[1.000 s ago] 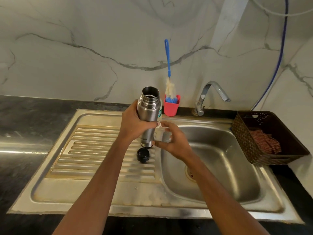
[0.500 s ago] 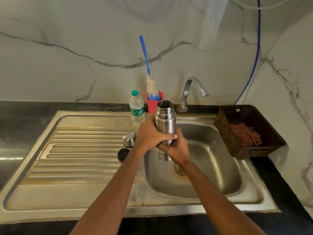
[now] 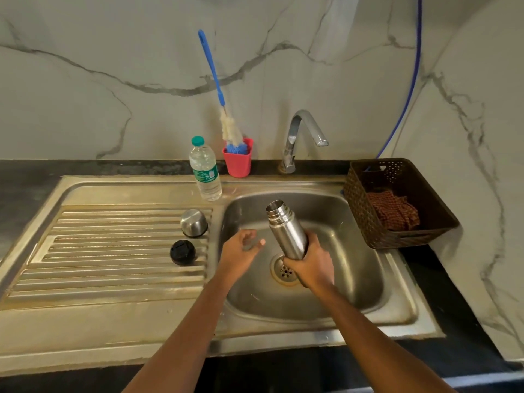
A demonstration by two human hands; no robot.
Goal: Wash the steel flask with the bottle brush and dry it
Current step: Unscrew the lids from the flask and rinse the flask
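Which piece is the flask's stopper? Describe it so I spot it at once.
Find the ribbed drainboard left of the basin. Near its right edge sit two small round pieces, one behind the other. The stopper is the nearer one: low and black, while the cap behind it is a shiny steel dome.

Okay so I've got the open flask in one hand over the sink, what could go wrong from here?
1. Only the right hand grips the flask, low near its base and tilted; the left hand is off it, so it might slip into the basin.
2. Reaching for the bottle brush in the red cup could knock over the water bottle standing beside it.
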